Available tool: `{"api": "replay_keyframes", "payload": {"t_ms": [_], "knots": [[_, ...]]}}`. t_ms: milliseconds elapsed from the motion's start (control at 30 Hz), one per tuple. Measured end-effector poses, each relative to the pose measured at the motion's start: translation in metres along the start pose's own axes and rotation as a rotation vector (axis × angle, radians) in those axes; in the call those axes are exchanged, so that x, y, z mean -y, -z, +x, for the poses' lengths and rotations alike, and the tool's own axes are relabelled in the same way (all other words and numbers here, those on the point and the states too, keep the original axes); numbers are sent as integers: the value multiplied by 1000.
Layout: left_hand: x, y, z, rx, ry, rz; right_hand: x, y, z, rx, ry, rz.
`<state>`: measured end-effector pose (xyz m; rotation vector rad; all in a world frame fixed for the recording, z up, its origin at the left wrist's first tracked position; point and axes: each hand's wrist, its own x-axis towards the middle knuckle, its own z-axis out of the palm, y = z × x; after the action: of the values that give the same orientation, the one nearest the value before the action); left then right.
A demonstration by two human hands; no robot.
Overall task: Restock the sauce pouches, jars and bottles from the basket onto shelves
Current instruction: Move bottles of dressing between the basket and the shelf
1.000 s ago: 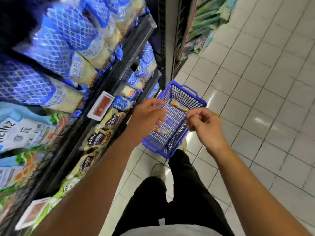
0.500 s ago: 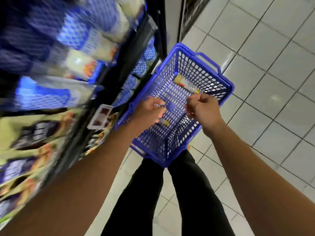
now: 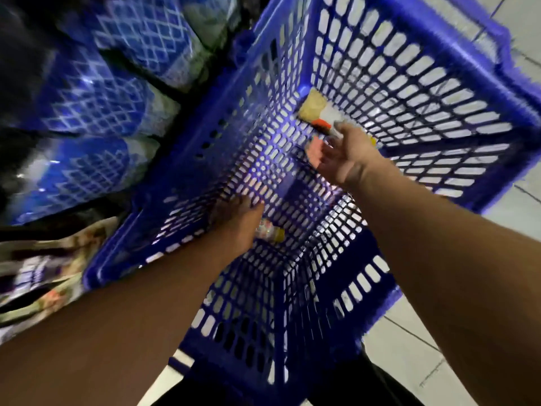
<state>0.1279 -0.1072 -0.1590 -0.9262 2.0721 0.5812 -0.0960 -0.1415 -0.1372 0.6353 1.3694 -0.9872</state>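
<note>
Left hand (image 3: 238,222), right hand (image 3: 344,159) inside basket (image 3: 462,33); blue pouches (image 3: 96,98) beside left rim.

The scene is dim; the pale floor (image 3: 404,358) shows bright through the mesh of the blue basket (image 3: 468,51). Both forearms (image 3: 146,317) lie in shadow. Motion blur smears the shelf packets (image 3: 96,98) at left, and the wide lens bends the basket's edges.

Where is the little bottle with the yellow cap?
The little bottle lies on the floor of the blue basket, near the middle of the head view, just beside the left hand.
</note>
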Motion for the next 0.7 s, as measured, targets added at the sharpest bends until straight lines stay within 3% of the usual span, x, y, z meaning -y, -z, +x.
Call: {"api": "replay_keyframes", "payload": {"t_ms": [233, 400, 500, 600, 700], "knots": [[-2, -23, 21, 35, 41, 199, 16, -15, 50, -90, -84, 109], [0, -27, 23, 9, 32, 171, 13, -23, 59, -131, -3, 166], [7, -23, 20, -48, 18, -79, -1, -15, 51, -117, -23, 150], [8, -13, 11, -33, 98, -513, -21, -9, 32, -56, -39, 109], [1, 0, 3, 1, 208, -738, -37, -7, 3, 78, -9, 92]]}}
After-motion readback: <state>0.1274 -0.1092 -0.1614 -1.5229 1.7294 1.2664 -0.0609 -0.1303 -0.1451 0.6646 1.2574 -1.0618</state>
